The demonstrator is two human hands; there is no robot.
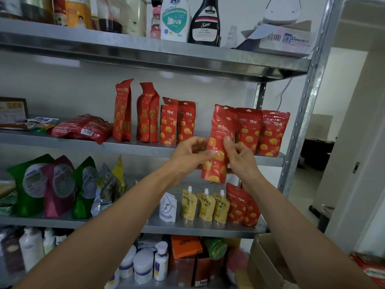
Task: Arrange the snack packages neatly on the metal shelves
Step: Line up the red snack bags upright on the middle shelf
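Head camera view: both hands gripped one red snack packet (221, 127), printed with yellow rounds and white Chinese characters, in front of the middle shelf (125, 147) near its right end. The packet stood nearly upright, slightly tilted, with its lower end hanging below the shelf's front edge. The left hand (187, 156) pinched the packet's left side between thumb and curled fingers. The right hand (239, 162) held the right side, with the thumb laid on the front and the fingers behind.

Just right of the held packet, two matching packets (270, 132) stood side by side at the shelf's right end. Another matching pair (177, 124) stood left of the hands, beside two tall red bags (135, 112) and a large red bag lying flat (81, 128).

On the top shelf (145, 57), a dark bottle (205, 22) carried a label reading "Sam KITCHEN OIL CLEANING". A white bottle (176, 19) with a teal label in Chinese characters stood touching it on the left.

On the lower shelf (187, 228), three yellow spout pouches (206, 207) with Chinese lettering stood in a row. More red packets (237, 205) leaned at that shelf's right end, and green and magenta bags (41, 184) stood toward the left end. A cardboard box (266, 261) sat at the rack's lower right corner.
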